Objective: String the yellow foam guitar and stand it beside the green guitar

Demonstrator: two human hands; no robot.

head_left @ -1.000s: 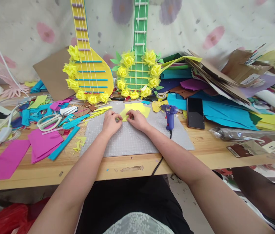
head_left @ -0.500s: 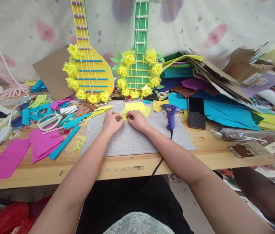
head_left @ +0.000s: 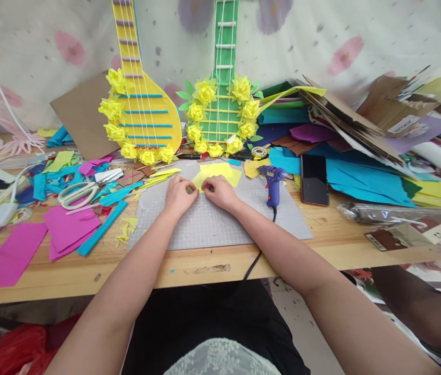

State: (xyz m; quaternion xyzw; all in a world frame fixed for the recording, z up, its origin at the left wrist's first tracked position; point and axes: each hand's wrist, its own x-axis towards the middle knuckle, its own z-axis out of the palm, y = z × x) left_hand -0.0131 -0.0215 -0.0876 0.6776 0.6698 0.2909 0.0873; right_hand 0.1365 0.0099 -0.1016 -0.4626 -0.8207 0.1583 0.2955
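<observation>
Yellow paper [head_left: 220,169] lies in flat pieces on the grey cutting mat [head_left: 205,232]. At its near left edge my left hand [head_left: 179,197] is closed, thumb and index finger pinched on the paper's edge. My right hand [head_left: 220,192] pinches the same edge just beside it, its fingers curled and covering part of the sheet. The two sets of fingertips nearly meet. To the right of my hands, a blue hot glue gun [head_left: 273,185] rests on the mat, its black cord running off the table's front edge.
Behind the mat stand a yellow paper lute [head_left: 152,117] and a green one [head_left: 223,117], both trimmed with yellow paper flowers. Scissors [head_left: 77,195], pink sheets [head_left: 70,226] and blue scraps lie left. A phone [head_left: 314,179] and stacked blue paper [head_left: 367,182] lie right.
</observation>
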